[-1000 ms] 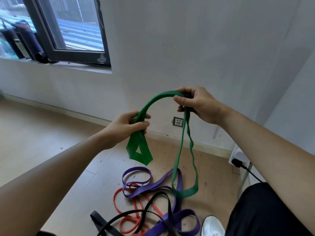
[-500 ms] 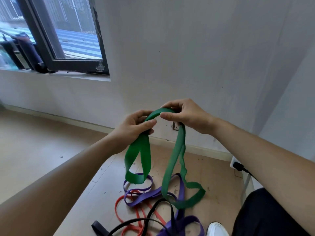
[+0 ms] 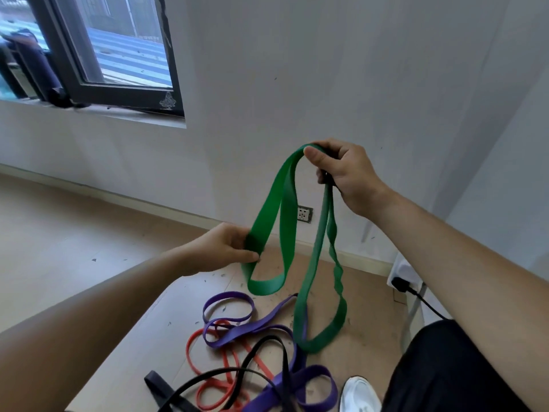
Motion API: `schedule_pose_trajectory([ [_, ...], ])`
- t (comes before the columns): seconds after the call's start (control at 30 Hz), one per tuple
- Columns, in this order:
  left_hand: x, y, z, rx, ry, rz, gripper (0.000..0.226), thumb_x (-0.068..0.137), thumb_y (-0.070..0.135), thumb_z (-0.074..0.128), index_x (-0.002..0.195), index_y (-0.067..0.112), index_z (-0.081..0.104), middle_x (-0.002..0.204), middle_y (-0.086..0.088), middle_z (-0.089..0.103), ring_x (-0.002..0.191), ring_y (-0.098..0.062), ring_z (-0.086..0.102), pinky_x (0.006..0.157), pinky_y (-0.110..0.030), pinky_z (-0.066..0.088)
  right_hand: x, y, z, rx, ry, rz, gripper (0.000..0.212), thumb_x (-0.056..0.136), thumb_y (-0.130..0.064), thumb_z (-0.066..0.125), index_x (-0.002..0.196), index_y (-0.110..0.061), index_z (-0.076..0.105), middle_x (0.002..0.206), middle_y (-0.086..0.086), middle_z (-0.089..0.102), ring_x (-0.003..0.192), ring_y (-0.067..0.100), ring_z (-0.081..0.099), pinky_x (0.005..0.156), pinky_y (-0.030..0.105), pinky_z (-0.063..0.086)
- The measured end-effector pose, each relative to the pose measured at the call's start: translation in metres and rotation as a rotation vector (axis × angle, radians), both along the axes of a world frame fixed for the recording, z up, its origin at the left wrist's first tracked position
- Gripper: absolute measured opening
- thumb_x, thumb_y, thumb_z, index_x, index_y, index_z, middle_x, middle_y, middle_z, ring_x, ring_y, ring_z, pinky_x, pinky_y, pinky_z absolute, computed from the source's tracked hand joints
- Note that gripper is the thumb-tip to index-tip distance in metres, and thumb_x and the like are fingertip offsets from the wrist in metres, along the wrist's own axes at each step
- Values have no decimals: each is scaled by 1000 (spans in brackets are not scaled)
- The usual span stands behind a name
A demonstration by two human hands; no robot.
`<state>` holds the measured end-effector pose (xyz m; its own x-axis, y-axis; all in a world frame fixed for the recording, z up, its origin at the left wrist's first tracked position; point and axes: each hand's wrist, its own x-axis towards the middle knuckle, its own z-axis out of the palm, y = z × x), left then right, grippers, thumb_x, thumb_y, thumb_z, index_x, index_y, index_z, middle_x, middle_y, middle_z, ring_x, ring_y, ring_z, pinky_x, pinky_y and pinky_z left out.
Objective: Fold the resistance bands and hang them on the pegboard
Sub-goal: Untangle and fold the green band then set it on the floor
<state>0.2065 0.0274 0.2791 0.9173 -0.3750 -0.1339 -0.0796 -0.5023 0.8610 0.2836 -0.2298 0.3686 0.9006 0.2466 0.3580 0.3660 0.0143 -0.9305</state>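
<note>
Right hand point(image 3: 346, 173) fingers pinch the green band's point(image 3: 285, 200) top fold; left hand point(image 3: 221, 248) fingers clamp one strand (lower down).

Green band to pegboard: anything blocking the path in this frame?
Cannot judge: no pegboard is in view. The green band is already held by the right hand at its top and the left hand lower, clear of the purple band on the floor.

A dark-framed window point(image 3: 98, 52) sits high, well left of the hands, and a wall socket point(image 3: 305, 214) shows between them (low on the wall). A white shoe point(image 3: 358, 395) lies below the right one, with a black plug point(image 3: 398, 283) off to its right.
</note>
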Motion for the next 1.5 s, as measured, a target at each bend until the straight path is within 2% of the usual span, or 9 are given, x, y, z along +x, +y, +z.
schedule_pose_trajectory([
  [0.37, -1, 18, -9, 74, 33, 7, 48, 87, -1, 75, 129, 19, 65, 111, 0, 77, 104, -17, 74, 93, -38, 60, 24, -38, -26, -66, 124, -182, 21, 92, -19, 74, 99, 0, 71, 67, 0, 52, 54, 14, 46, 57, 25, 45],
  [0.53, 2, 20, 2, -35, -106, 377, 21, 88, 10, 77, 106, 17, 69, 101, -11, 71, 87, -25, 74, 66, -27, 60, 28, -46, -37, -159, 149, -189, 27, 91, -20, 75, 102, 4, 71, 76, 6, 51, 59, 17, 45, 60, 29, 45],
  [0.67, 8, 24, 9, -85, -165, 549, 20, 94, 5, 68, 112, 12, 65, 112, -9, 64, 87, -26, 71, 55, -19, 56, 30, -50, -41, -187, 175, -201, 30, 91, -21, 76, 103, 6, 70, 75, 6, 50, 59, 18, 45, 60, 29, 44],
  [0.83, 4, 36, 16, -118, 31, 429, 31, 95, 4, 67, 124, 13, 64, 112, -14, 71, 88, -27, 72, 67, -25, 60, 32, -51, -45, -280, 226, -186, 30, 91, -22, 75, 104, 5, 70, 71, 3, 51, 60, 18, 48, 64, 31, 47],
  [0.97, 3, 48, 19, -146, 18, 402, 33, 89, 12, 74, 122, 10, 67, 112, -16, 68, 94, -23, 72, 72, -25, 60, 31, -50, -44, -298, 234, -185, 25, 92, -25, 74, 98, -1, 71, 70, 4, 51, 61, 19, 50, 66, 33, 49],
  [1.17, 4, 62, 9, 213, -36, 352, 33, 89, 16, 76, 121, 16, 66, 109, -4, 69, 98, -20, 68, 69, -23, 52, 25, -43, -43, -336, 189, -63, 22, 91, -19, 74, 104, 0, 72, 70, 1, 53, 63, 19, 50, 63, 29, 47],
  [1.3, 6, 65, -2, 392, 21, 265, 43, 89, 26, 77, 129, 15, 65, 113, 2, 70, 105, -12, 66, 89, -27, 54, 14, -26, -34, -355, 116, 44, 21, 90, -18, 75, 106, -4, 73, 76, 3, 59, 68, 17, 53, 65, 27, 49],
  [1.4, 5, 55, 7, 279, -50, 260, 43, 90, 30, 76, 129, 18, 65, 115, 4, 70, 110, -12, 65, 92, -26, 52, 4, -9, -28, -383, 81, 141, 23, 89, -17, 76, 109, -6, 73, 89, 14, 64, 79, 20, 58, 71, 33, 53],
  [1.5, 3, 34, 21, 123, -133, 235, 41, 93, 34, 71, 132, 22, 63, 118, 6, 69, 112, -8, 64, 92, -25, 52, -2, 5, -28, -446, 67, 188, 23, 86, -16, 79, 108, -13, 73, 104, 26, 70, 86, 28, 63, 85, 53, 56],
])
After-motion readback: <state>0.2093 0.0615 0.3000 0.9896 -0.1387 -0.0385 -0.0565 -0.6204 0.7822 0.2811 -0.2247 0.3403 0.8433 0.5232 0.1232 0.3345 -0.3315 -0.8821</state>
